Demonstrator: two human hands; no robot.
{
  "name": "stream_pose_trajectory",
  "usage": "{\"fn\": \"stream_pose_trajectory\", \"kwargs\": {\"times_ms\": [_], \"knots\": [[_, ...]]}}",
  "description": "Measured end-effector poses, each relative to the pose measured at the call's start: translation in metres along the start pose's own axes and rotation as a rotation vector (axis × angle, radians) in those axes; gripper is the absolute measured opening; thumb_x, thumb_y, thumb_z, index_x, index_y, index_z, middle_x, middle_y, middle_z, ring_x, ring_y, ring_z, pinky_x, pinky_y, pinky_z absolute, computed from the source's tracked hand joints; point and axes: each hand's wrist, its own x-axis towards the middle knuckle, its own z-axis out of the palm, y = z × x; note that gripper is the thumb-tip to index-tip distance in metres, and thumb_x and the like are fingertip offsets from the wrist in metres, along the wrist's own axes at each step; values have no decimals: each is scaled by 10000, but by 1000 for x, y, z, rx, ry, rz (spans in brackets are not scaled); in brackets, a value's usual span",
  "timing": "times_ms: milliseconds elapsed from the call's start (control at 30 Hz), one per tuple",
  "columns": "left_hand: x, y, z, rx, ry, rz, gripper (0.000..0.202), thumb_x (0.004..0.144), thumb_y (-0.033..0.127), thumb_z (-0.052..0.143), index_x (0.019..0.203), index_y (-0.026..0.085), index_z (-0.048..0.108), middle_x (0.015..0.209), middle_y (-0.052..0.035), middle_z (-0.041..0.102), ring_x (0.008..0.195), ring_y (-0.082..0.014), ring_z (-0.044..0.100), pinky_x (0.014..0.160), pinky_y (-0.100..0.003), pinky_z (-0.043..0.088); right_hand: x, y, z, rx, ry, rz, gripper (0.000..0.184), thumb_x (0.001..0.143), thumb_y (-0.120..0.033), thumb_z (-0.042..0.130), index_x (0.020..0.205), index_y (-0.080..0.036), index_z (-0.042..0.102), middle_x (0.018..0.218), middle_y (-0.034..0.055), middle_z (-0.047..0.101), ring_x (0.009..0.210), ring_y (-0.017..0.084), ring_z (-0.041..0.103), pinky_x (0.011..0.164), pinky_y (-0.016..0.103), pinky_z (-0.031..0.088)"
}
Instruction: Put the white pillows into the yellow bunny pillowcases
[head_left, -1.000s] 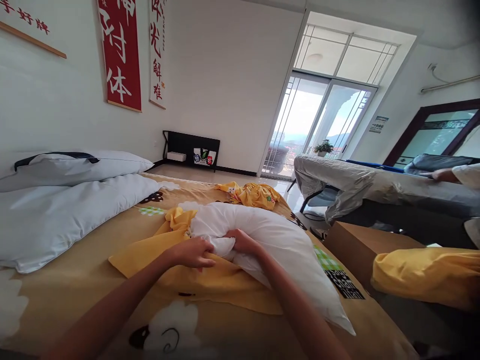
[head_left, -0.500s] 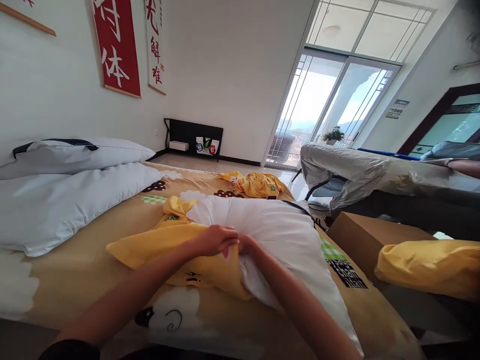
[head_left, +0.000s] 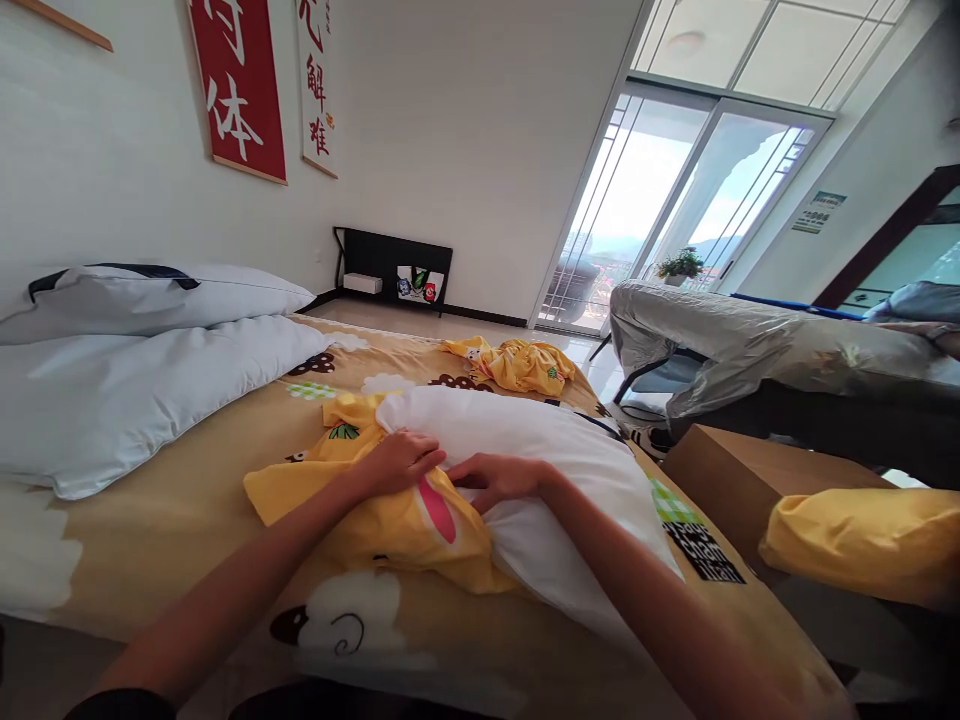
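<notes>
A yellow pillowcase [head_left: 375, 535] with a pink ear print lies on the bed, partly drawn over the left end of a white pillow [head_left: 547, 430]. My left hand [head_left: 401, 462] is closed on the pillowcase's edge near the pillow's end. Close to its right, my right hand [head_left: 501, 478] has its fingers curled at the pillowcase's opening, thumb below, against the white pillow. Cloth hides some of its fingertips.
Two white pillows [head_left: 150, 400] are stacked at the left of the bed [head_left: 202, 530]. A crumpled yellow cloth [head_left: 525, 365] lies at the far edge. To the right are a cardboard box [head_left: 765, 480], a yellow bundle [head_left: 862, 540] and a plastic-covered sofa [head_left: 750, 325].
My hands have moved apart, the left one leftward along the pillowcase edge. The pillowcase has bunched up and shows more of its pink ear print. The view has shifted slightly.
</notes>
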Motion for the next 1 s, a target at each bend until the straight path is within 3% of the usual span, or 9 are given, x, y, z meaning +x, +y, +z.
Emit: {"fn": "stream_pose_trajectory", "kwargs": {"times_ms": [67,167,267,367,500,633,700,800,1000], "knots": [[-4,0,3,-6,-78,-48,410,988,426,328,750,183,557,723,-18,627,675,-157,567,628,-249,339,-8,-14,-26,-35,8,42,576,830,-440,663,1305,-128,570,1161,76,687,1062,206,625,924,297,476],[-8,17,9,-1,-217,-5,386,979,431,350,784,189,579,744,-24,655,689,-167,591,613,-251,329,-3,-24,-62,-389,419,288,494,906,-393,565,1354,-186,534,1238,91,656,1125,199,605,987,316,431],[-18,35,12,-2,-319,68,364,977,388,361,751,188,565,751,-24,662,684,-158,586,602,-253,323,16,-14,-74,-652,740,529,628,911,-467,546,1455,-188,404,1428,154,499,1343,285,421,1120,448,263],[-35,41,10,24,-333,73,336,972,349,369,745,188,557,740,-20,654,660,-148,564,597,-258,316,35,9,-64,-653,718,646,821,845,-581,590,1476,-110,355,1390,242,508,1325,360,435,1095,522,262],[-44,34,-4,-58,-246,-6,354,959,360,389,682,181,517,707,-15,625,639,-132,536,609,-246,353,39,26,-47,-642,635,691,677,832,-625,573,1309,-146,569,1243,190,641,1130,307,612,904,367,448],[-10,19,-36,92,219,-272,196,909,271,422,816,177,567,870,-65,644,844,-191,582,764,-287,431,30,6,-32,-719,638,637,519,831,-603,577,1165,-214,656,1113,114,709,1020,270,655,790,307,454],[15,9,-53,293,342,-397,216,885,246,432,1011,163,586,1060,-114,633,1031,-249,558,892,-353,424,24,-10,-20,-779,665,618,490,838,-556,589,1191,-220,638,1090,112,714,1025,275,649,826,325,439],[45,-5,-67,432,230,-498,374,858,319,485,1179,143,564,1240,-165,573,1177,-319,502,963,-436,408,18,-29,4,-868,695,602,491,880,-449,572,1308,-209,564,1092,121,710,1053,267,630,921,360,397],[58,-19,-66,429,29,-522,329,824,279,514,1098,146,638,1174,-167,649,1161,-320,552,963,-454,426,15,-40,32,-1010,678,562,485,920,-205,461,1405,-200,480,1037,102,718,995,239,633,921,373,389]]}}
